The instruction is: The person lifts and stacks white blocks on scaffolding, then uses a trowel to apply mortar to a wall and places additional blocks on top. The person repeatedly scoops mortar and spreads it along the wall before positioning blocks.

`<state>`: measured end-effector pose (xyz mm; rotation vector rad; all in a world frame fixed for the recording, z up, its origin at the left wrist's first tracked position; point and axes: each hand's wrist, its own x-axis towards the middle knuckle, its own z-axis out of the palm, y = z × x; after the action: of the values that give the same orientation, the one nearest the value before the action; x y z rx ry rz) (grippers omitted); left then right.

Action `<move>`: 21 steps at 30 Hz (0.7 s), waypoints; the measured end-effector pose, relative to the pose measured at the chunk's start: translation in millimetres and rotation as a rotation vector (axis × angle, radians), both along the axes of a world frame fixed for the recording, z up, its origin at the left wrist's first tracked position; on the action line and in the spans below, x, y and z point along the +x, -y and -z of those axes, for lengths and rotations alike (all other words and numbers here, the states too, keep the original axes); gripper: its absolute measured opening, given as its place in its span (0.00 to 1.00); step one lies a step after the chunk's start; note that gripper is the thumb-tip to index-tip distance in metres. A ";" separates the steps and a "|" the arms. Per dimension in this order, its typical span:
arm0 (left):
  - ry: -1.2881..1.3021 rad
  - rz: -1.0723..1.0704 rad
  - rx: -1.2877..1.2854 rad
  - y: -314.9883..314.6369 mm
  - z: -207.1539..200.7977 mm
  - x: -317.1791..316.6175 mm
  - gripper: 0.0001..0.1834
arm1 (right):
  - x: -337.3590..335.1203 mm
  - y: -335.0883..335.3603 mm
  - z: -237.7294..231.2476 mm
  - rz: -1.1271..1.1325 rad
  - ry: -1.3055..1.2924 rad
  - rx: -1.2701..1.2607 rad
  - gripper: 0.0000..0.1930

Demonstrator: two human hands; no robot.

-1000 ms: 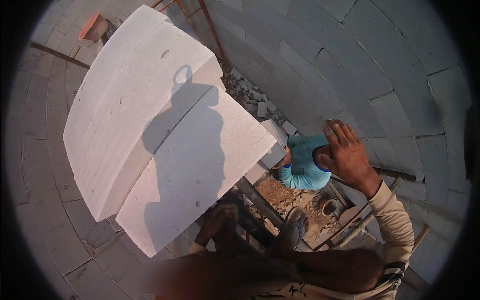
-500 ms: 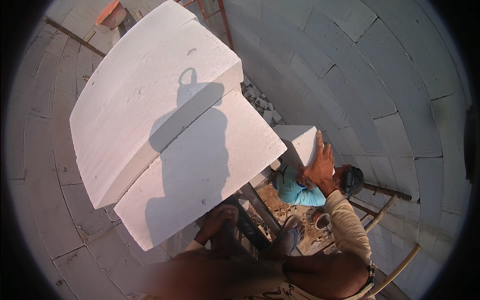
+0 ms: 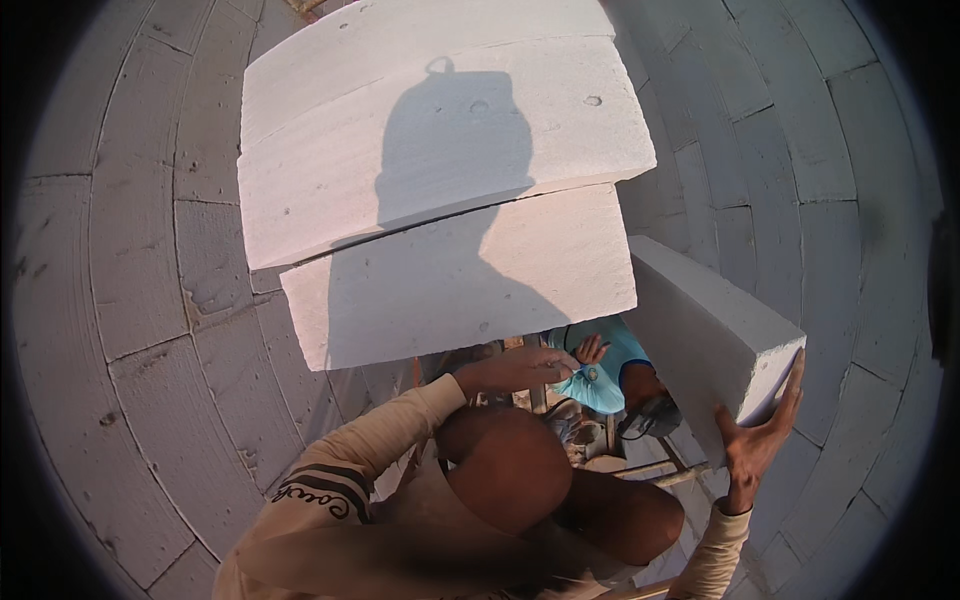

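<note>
Half a second ago the loose block point(image 3: 715, 320) was sitting by the co-worker's head; now it is rising nearer the camera, slanting at the right of the frame beside the stacked blocks point(image 3: 450, 140). The right hand point(image 3: 757, 435) is gripping its near end, thumb and fingers parting widely across it. The left hand, point(image 3: 515, 368) lower down then, is now reaching across the bent knee point(image 3: 510, 455), its fingers extending and seemingly holding nothing. The co-worker point(image 3: 625, 350) is showing one raised hand point(image 3: 592, 349) apart from the block, so the load is probably passing to the right hand, though anything under the block is staying hidden.

The stack's pale, pitted surface is catching a head-and-shoulders shadow. Grey block walls point(image 3: 140, 260) are curving up both sides, and poles point(image 3: 650, 470) are crossing below.
</note>
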<state>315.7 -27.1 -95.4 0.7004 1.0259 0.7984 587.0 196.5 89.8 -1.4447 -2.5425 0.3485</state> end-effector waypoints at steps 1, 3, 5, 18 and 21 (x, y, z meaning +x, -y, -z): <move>-0.022 -0.029 0.016 -7.8 -1.0 -0.9 0.27 | 0.7 -1.8 -29.4 -0.003 0.018 0.008 0.65; 0.045 -0.115 -0.020 -21.8 -4.3 -1.0 0.29 | 3.7 -2.8 -90.3 -0.010 0.011 -0.005 0.66; 0.138 -0.187 -0.134 -31.8 -13.3 3.1 0.32 | 4.2 -2.7 -153.9 0.002 0.018 -0.017 0.66; 0.291 -0.756 -0.813 -54.2 -133.3 212.2 0.46 | -76.4 53.0 -523.4 0.121 0.174 -0.155 0.62; 0.345 -1.019 -0.931 -33.2 -162.9 254.0 0.48 | -67.3 53.9 -573.2 0.105 0.220 -0.156 0.65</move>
<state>569.7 6.1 67.5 -0.8122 1.2558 1.0948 519.6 142.6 662.9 -1.7553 -2.6450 0.3994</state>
